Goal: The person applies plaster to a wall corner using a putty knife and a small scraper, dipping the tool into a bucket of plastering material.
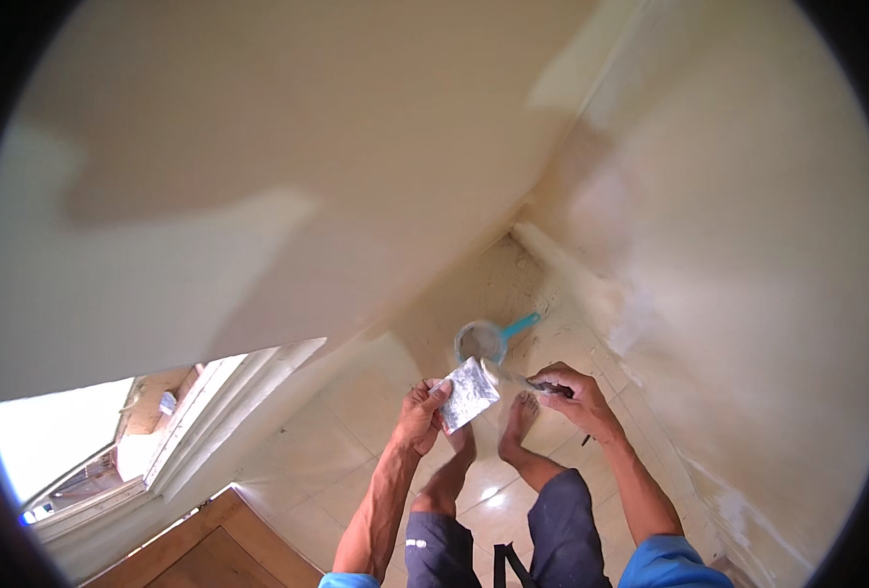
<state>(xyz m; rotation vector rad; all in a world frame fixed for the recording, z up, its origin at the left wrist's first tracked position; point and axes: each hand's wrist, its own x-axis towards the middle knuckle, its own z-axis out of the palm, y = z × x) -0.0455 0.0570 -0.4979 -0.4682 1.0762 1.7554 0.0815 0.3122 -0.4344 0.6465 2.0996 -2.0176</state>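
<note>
My left hand [419, 416] grips a flat, silvery square plate [471, 395] by its lower left edge, thumb on top. The plate's face is smeared with whitish paste. My right hand [579, 396] is closed round the dark handle of a putty knife [550, 388]. Its blade points left toward the plate's right edge, with a pale blob of paste near the tip; whether the two touch I cannot tell. Beyond the plate, a light blue dipper [521, 324] with a long handle stands on the floor, holding greyish paste.
Two beige walls, the far one [356, 118] and the right one [748, 245], meet in a corner ahead. The tiled floor [337, 441] is under my bare feet. A white window frame [229, 402] stands at left, above a brown wooden panel [209, 554]. Whitish patches mark the right wall.
</note>
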